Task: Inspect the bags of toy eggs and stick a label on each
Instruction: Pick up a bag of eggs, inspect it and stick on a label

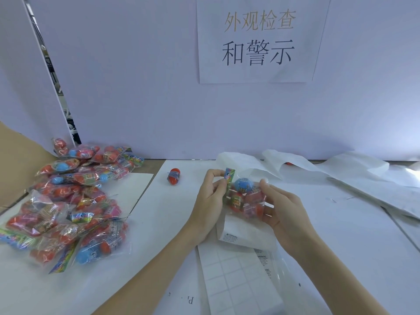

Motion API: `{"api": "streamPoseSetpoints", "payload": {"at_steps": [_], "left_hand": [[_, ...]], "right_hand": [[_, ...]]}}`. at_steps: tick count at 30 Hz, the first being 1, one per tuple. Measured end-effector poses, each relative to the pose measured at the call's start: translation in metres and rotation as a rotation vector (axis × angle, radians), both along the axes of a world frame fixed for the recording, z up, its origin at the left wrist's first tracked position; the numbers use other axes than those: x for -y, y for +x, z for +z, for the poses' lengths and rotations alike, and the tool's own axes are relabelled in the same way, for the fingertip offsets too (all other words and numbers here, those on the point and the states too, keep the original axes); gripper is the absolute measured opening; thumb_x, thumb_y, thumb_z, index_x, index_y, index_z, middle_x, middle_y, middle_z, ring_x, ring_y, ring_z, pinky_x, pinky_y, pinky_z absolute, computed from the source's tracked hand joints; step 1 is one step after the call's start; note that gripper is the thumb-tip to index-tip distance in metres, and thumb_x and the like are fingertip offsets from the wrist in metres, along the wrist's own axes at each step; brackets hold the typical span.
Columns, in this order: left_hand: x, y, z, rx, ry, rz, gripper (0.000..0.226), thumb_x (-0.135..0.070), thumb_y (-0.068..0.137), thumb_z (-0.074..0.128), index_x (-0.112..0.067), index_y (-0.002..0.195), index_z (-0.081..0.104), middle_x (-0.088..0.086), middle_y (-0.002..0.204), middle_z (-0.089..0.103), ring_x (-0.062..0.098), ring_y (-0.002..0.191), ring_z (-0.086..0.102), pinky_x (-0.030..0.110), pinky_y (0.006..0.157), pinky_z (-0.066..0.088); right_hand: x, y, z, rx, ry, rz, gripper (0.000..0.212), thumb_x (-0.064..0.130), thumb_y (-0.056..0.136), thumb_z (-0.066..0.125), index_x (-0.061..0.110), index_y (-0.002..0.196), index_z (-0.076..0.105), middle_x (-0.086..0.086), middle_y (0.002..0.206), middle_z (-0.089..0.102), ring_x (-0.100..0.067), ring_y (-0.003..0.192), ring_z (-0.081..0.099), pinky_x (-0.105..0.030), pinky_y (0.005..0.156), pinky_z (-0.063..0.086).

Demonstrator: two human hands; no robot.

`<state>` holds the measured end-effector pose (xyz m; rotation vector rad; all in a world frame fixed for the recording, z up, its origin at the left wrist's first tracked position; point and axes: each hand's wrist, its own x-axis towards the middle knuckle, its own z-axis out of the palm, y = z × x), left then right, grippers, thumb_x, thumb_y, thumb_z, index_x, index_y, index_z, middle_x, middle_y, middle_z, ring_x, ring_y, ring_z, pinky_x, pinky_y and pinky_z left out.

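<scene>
Holding one bag of toy eggs (pixel 246 197) up over the table, the left hand (pixel 210 196) pinches its printed header card while the right hand (pixel 281 208) cups the far side, the label sheet (pixel 229 273) lying directly below (nearer the right hand, I judge).

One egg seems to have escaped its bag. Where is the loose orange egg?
In the head view, the loose orange egg lies on the white table, left of the hands, between the pile of bags and the left hand.
</scene>
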<state>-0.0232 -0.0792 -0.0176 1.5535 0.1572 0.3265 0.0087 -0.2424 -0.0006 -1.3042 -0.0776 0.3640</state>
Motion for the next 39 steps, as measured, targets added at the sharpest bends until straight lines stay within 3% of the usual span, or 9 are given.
{"api": "streamPoseSetpoints", "payload": {"at_steps": [3,7,12,16,23,26,30,33,39], "left_hand": [[0.000,-0.002,0.003,0.038,-0.032,-0.030,0.017,-0.032,0.104,0.054,-0.016,0.109,0.058,0.012,0.092,0.070,0.022,0.084,0.067,0.033,0.072,0.053],[0.001,0.001,0.000,0.064,0.135,0.086,0.027,-0.034,0.108,0.055,-0.012,0.092,0.049,0.002,0.074,0.058,0.016,0.069,0.057,0.027,0.062,0.049],[-0.001,0.001,0.001,0.109,0.201,0.094,0.027,-0.027,0.111,0.048,-0.005,0.095,0.047,-0.005,0.068,0.052,0.015,0.066,0.049,0.034,0.061,0.043],[0.002,0.002,-0.001,0.122,0.279,0.136,0.020,-0.022,0.112,0.046,-0.007,0.098,0.049,-0.005,0.068,0.052,0.016,0.064,0.046,0.034,0.059,0.040],[0.000,0.003,0.000,0.114,0.197,0.246,0.020,-0.026,0.113,0.039,-0.010,0.102,0.044,0.004,0.078,0.054,0.019,0.070,0.051,0.042,0.063,0.045],[0.000,0.002,0.001,0.111,0.097,0.249,0.017,-0.026,0.114,0.037,-0.017,0.101,0.044,0.004,0.093,0.058,0.018,0.085,0.056,0.039,0.078,0.050],[0.002,0.000,0.005,0.125,-0.132,0.195,0.015,-0.029,0.111,0.047,-0.019,0.101,0.053,0.009,0.103,0.063,0.021,0.094,0.064,0.043,0.081,0.054],[0.003,-0.001,0.008,0.142,-0.106,0.186,0.033,-0.049,0.100,0.050,-0.019,0.108,0.064,0.007,0.112,0.070,0.024,0.107,0.070,0.047,0.089,0.058],[-0.005,-0.004,0.014,0.125,-0.045,0.114,0.042,-0.054,0.098,0.057,-0.018,0.107,0.076,0.004,0.095,0.079,0.021,0.090,0.077,0.031,0.063,0.062]], "right_hand": [[0.000,-0.001,0.000,0.029,-0.046,0.022,0.030,0.025,0.103,0.064,0.002,0.090,0.078,-0.009,0.072,0.071,-0.025,0.057,0.066,-0.035,0.057,0.054],[-0.001,-0.001,-0.002,0.051,-0.023,0.063,0.025,0.031,0.100,0.068,0.010,0.098,0.081,-0.009,0.081,0.075,-0.027,0.060,0.067,-0.025,0.056,0.056],[0.000,0.003,-0.002,-0.211,0.132,0.148,0.025,0.031,0.099,0.068,0.013,0.106,0.083,-0.007,0.090,0.076,-0.026,0.073,0.070,-0.042,0.077,0.064],[-0.001,0.007,-0.004,-0.349,0.218,0.126,0.021,0.029,0.097,0.068,0.020,0.109,0.083,-0.003,0.096,0.078,-0.030,0.098,0.069,-0.060,0.107,0.051],[-0.001,-0.001,-0.001,0.017,0.027,0.155,0.029,0.033,0.099,0.068,0.013,0.118,0.077,-0.008,0.106,0.076,-0.029,0.090,0.073,-0.038,0.091,0.062],[-0.001,-0.002,0.000,0.056,-0.030,0.146,0.030,0.015,0.098,0.071,0.006,0.126,0.067,-0.016,0.107,0.079,-0.032,0.103,0.076,-0.040,0.091,0.063],[-0.003,-0.004,0.002,0.071,-0.070,0.103,0.022,0.009,0.098,0.070,0.008,0.119,0.070,-0.018,0.100,0.079,-0.027,0.090,0.077,-0.032,0.083,0.063],[-0.006,-0.004,0.002,0.093,-0.065,0.091,0.017,0.014,0.097,0.071,0.018,0.113,0.074,-0.013,0.097,0.080,-0.018,0.083,0.074,-0.026,0.074,0.060],[0.001,0.000,0.010,0.172,-0.002,0.019,0.023,0.024,0.098,0.069,0.016,0.119,0.074,-0.008,0.097,0.079,-0.017,0.081,0.072,-0.030,0.080,0.054]]}}
